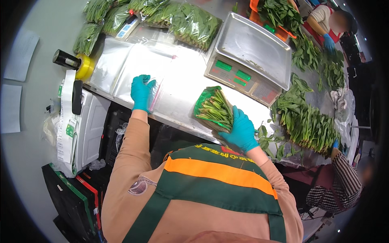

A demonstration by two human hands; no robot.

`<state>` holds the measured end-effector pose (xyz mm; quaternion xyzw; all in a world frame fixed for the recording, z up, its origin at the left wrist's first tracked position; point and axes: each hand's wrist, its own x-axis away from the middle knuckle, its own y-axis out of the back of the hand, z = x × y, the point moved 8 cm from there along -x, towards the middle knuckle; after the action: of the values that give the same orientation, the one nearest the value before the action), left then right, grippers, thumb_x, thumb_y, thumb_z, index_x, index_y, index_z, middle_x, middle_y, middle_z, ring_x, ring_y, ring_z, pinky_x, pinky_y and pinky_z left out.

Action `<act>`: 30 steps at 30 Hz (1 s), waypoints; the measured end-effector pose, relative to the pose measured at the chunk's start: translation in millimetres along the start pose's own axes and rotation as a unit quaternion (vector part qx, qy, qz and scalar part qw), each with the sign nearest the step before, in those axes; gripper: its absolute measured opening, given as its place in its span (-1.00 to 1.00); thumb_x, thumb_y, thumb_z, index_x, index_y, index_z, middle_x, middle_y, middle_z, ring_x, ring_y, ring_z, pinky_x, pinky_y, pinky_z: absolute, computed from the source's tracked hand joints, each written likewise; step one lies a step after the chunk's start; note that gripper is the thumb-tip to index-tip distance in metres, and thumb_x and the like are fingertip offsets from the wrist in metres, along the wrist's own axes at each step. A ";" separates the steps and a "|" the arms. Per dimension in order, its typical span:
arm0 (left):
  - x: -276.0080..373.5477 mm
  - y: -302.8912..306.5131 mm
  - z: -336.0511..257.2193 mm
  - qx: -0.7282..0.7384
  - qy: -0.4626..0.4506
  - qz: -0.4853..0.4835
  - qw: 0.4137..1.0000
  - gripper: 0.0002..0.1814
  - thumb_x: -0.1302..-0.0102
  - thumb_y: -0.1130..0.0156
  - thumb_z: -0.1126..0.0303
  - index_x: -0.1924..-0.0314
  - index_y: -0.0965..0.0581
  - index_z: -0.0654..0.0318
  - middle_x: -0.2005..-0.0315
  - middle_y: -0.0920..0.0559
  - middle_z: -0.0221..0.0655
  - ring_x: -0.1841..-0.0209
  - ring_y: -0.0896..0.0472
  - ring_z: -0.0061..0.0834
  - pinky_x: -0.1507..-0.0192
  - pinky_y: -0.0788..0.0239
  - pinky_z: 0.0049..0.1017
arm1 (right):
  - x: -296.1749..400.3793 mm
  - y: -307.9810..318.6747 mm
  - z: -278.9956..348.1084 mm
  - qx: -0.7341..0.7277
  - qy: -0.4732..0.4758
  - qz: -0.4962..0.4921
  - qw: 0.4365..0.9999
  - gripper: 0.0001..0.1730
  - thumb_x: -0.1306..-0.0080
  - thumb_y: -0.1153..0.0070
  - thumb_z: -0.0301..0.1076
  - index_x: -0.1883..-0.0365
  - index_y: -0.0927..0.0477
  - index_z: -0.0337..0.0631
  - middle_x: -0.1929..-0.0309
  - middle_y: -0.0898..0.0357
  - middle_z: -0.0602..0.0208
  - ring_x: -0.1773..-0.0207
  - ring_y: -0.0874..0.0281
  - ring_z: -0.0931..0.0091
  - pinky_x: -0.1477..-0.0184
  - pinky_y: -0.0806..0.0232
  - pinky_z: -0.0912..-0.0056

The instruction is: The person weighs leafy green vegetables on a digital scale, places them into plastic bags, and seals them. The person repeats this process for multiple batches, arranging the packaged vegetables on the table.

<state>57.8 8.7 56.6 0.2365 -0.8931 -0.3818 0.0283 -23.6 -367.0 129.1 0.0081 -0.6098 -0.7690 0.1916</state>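
Note:
My left hand (142,92), in a teal glove, rests at the edge of a stack of clear plastic bags (138,65) on the metal table, its fingers curled; whether it pinches a bag cannot be told. My right hand (243,129), gloved alike, holds the side of a bundle of leafy greens (216,109), stems facing up and left, with green wrapping around it. The bundle lies on the table (179,94) in front of a digital scale (243,73). The scale's metal pan (255,45) carries only small bits of debris.
Bagged greens (194,25) line the far side. A yellow tape roll (85,66) stands at the left corner by a label printer's paper strip (65,121). Loose greens (310,127) lie on the right, near a co-worker's striped sleeve (346,179). Another co-worker's gloved hand (328,42) is farther back.

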 end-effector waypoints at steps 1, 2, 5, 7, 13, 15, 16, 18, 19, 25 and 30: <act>0.2 -1.3 4.7 -0.008 -0.017 -0.006 1.000 -0.71 -0.07 -0.41 0.36 0.20 -0.59 0.26 0.29 -0.59 -0.30 0.29 -0.59 -0.40 0.22 -0.45 -0.43 | -0.2 -0.9 -1.2 0.007 -0.004 0.012 1.000 0.12 0.15 -0.39 0.14 -0.21 -0.16 -0.39 0.08 -0.38 0.02 0.16 -0.46 0.20 0.18 -0.41 0.17; -2.0 -6.3 22.2 0.003 0.060 -0.003 0.998 -0.76 -0.10 -0.38 0.31 0.25 -0.62 0.24 0.31 -0.59 -0.29 0.28 -0.60 -0.36 0.21 -0.45 -0.40 | -0.6 -2.0 -1.6 0.012 0.012 -0.007 1.000 0.12 0.14 -0.38 0.17 -0.20 -0.16 -0.39 0.06 -0.37 0.03 0.15 -0.46 0.21 0.20 -0.41 0.20; -5.4 -5.9 26.3 -0.024 0.078 -0.023 0.996 -0.78 -0.17 -0.30 0.24 0.27 -0.61 0.22 0.30 -0.60 -0.24 0.26 -0.60 -0.30 0.21 -0.44 -0.35 | -1.0 -0.9 -0.8 -0.003 -0.002 0.011 1.000 0.16 0.15 -0.38 0.18 -0.24 -0.14 -0.41 0.03 -0.36 0.03 0.12 -0.45 0.21 0.17 -0.40 0.20; -6.0 -5.7 19.4 -0.078 0.046 -0.033 0.995 -0.78 -0.23 -0.22 0.22 0.29 -0.61 0.21 0.29 -0.61 -0.21 0.27 -0.60 -0.26 0.21 -0.43 -0.33 | 1.4 -0.3 0.2 0.011 0.008 -0.013 1.000 0.18 0.17 -0.39 0.16 -0.26 -0.14 -0.41 0.00 -0.36 0.01 0.10 -0.44 0.21 0.13 -0.40 0.19; -22.3 8.6 43.9 -0.031 0.049 -0.078 0.995 -0.77 -0.35 -0.04 0.24 0.22 -0.54 0.23 0.31 -0.63 -0.18 0.30 -0.60 -0.26 0.22 -0.42 -0.32 | 1.4 -1.7 -7.2 -0.014 0.002 -0.019 1.000 0.19 0.19 -0.42 0.08 -0.29 -0.14 -0.40 -0.08 -0.36 -0.02 0.02 -0.44 0.18 0.01 -0.38 0.20; -26.7 29.4 29.9 0.097 0.026 -0.117 0.988 -0.81 -0.39 0.01 0.29 0.21 -0.53 0.19 0.38 -0.64 -0.28 0.33 -0.60 -0.39 0.25 -0.41 -0.37 | 0.1 -1.7 -16.9 -0.080 -0.017 -0.010 0.997 0.17 0.20 -0.44 0.05 -0.29 -0.16 -0.36 -0.10 -0.37 -0.03 -0.04 -0.44 0.17 -0.03 -0.37 0.21; -23.1 34.5 7.6 0.085 0.024 -0.088 0.992 -0.81 -0.38 0.00 0.30 0.18 -0.53 0.19 0.38 -0.64 -0.29 0.34 -0.59 -0.41 0.25 -0.42 -0.39 | -1.0 -2.6 -27.9 -0.133 -0.031 -0.002 0.991 0.17 0.20 -0.44 0.04 -0.30 -0.17 -0.34 -0.10 -0.38 -0.03 -0.06 -0.44 0.17 -0.06 -0.37 0.22; -4.8 6.3 -5.0 0.052 -0.021 0.014 0.998 -0.82 -0.37 -0.03 0.33 0.13 -0.54 0.18 0.38 -0.64 -0.32 0.35 -0.59 -0.47 0.27 -0.42 -0.44 | -2.3 5.3 -33.8 -0.214 -0.023 -0.023 0.976 0.12 0.20 -0.46 -0.01 -0.30 -0.20 -0.24 -0.11 -0.40 -0.02 -0.14 -0.44 0.17 -0.12 -0.35 0.22; 12.1 -15.5 -24.3 0.032 -0.066 0.092 0.993 -0.82 -0.36 -0.05 0.35 0.12 -0.55 0.18 0.38 -0.64 -0.32 0.37 -0.59 -0.50 0.28 -0.41 -0.47 | -4.6 18.6 -18.1 -0.230 0.023 -0.023 0.973 0.11 0.18 -0.45 0.00 -0.31 -0.20 -0.22 -0.12 -0.40 -0.01 -0.14 -0.43 0.15 -0.12 -0.35 0.21; 47.7 -41.4 -68.1 0.310 0.039 0.145 0.939 -0.85 -0.29 -0.16 0.44 0.18 -0.56 0.33 0.36 -0.62 -0.43 0.37 -0.54 -0.62 0.33 -0.38 -0.59 | -39.1 9.1 50.1 -0.093 0.170 0.029 0.981 0.04 0.08 -0.34 0.10 -0.31 -0.21 -0.16 -0.09 -0.43 0.04 -0.06 -0.45 0.09 -0.08 -0.34 0.11; 67.4 -24.6 -114.6 0.198 -0.167 0.143 0.955 -0.83 -0.30 -0.14 0.32 0.24 -0.56 0.26 0.35 -0.60 -0.12 0.40 -0.55 -0.24 0.29 -0.37 -0.40 | -49.8 20.3 39.4 -0.169 0.168 0.062 0.969 0.00 0.11 -0.35 0.12 -0.27 -0.28 -0.14 -0.03 -0.48 0.03 -0.06 -0.46 0.11 -0.06 -0.35 0.14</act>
<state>34.4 -112.6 111.8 0.0397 -0.9672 -0.2234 -0.1139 18.6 -318.7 147.3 0.0667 -0.4295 -0.8353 0.3368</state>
